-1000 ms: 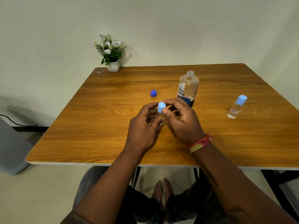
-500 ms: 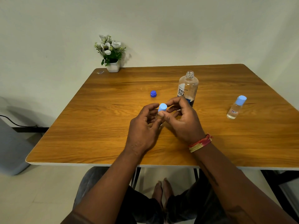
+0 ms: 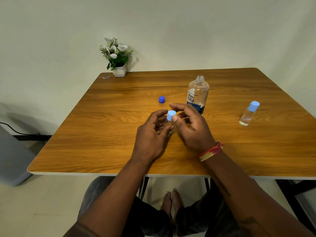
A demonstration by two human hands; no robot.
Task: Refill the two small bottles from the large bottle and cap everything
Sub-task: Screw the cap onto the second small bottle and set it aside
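Observation:
My left hand (image 3: pixel 152 134) wraps a small clear bottle (image 3: pixel 168 123) that stands mid-table, mostly hidden by my fingers. Its light blue cap (image 3: pixel 171 115) sits on top, pinched by the thumb and fingers of my right hand (image 3: pixel 191 129). Just behind my right hand stands the large clear bottle (image 3: pixel 198 93) with a blue-and-white label, its neck uncapped. Its dark blue cap (image 3: pixel 161 99) lies on the table to the left of it. A second small bottle (image 3: pixel 248 114), with a light blue cap on, stands alone at the right.
The wooden table (image 3: pixel 102 134) has its front edge close to my body. A white pot of flowers (image 3: pixel 118 57) stands at the back left corner, with a small clear scrap (image 3: pixel 106 77) beside it. A grey object (image 3: pixel 12 156) sits on the floor at left.
My right fingers have shifted around the light blue cap, thumb now at its front. The small bottle and both hands stay in about the same place.

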